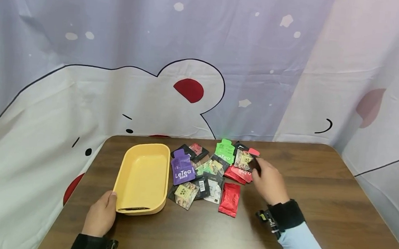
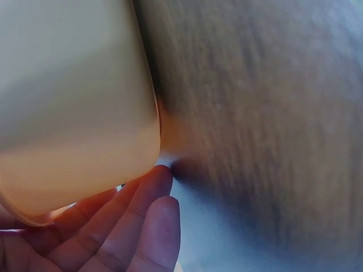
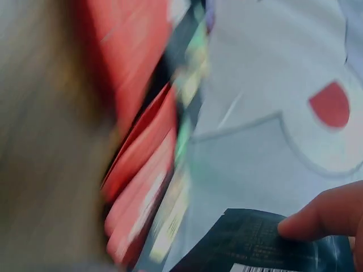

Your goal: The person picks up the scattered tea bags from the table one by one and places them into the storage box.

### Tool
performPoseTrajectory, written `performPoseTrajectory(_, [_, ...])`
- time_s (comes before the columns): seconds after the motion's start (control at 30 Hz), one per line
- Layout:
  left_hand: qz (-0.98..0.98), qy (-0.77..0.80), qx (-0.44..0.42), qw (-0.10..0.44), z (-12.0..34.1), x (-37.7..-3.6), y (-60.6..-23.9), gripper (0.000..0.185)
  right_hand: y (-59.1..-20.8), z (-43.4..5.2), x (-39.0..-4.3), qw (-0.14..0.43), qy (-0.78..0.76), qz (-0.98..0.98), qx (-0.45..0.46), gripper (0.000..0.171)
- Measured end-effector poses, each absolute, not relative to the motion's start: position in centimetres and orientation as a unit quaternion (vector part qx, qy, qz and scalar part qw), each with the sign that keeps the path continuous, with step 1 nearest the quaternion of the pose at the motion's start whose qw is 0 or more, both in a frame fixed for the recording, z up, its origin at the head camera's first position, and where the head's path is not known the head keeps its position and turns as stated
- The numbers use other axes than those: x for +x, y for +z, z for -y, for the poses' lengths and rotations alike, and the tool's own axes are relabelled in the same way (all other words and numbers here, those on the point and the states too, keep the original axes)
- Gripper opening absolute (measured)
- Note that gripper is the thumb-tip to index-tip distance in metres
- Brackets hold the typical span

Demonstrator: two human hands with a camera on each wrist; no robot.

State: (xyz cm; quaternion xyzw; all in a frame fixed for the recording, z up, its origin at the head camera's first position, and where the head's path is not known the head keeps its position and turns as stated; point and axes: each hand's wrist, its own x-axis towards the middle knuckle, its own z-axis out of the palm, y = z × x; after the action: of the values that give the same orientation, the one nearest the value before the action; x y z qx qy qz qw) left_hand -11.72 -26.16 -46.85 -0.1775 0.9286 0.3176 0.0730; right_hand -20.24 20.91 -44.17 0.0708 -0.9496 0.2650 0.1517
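My left hand (image 1: pixel 100 214) grips the near left corner of a yellow plastic tray (image 1: pixel 168 168). In the left wrist view its fingers (image 2: pixel 156 226) lie against the outside of the tray wall. A thin dark packet (image 1: pixel 132 208) lies inside the tray at its near end. My right hand (image 1: pixel 271 182) pinches a dark sachet (image 3: pixel 249 241) with a barcode, just right of a loose pile of sachets. In that pile are a purple LeTea sachet (image 1: pixel 183 169), a green sachet (image 1: pixel 224 151) and a red sachet (image 1: pixel 229 199), among several black ones with printed labels.
Everything rests on a brown wooden table (image 1: pixel 323 195). Behind it hangs a pale curtain (image 1: pixel 259 59) with cartoon bear outlines. The pile sits close against the tray's right side, with some sachets overlapping.
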Motion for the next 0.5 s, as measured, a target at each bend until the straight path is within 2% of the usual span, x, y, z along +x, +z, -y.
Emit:
performPoseTrajectory(0.3, [-0.928, 0.319, -0.181, 0.068, 26.1, -11.6, -46.7, 0.058, -42.5, -11.4, -20.6, 0.122, 0.312, 0.931, 0.143, 0.015])
performPoseTrajectory(0.5, [-0.929, 0.325, -0.171, 0.053, 26.2, -11.4, -47.0, 0.058, -41.4, -5.3, -20.1, 0.102, 0.330, 0.916, 0.205, 0.025])
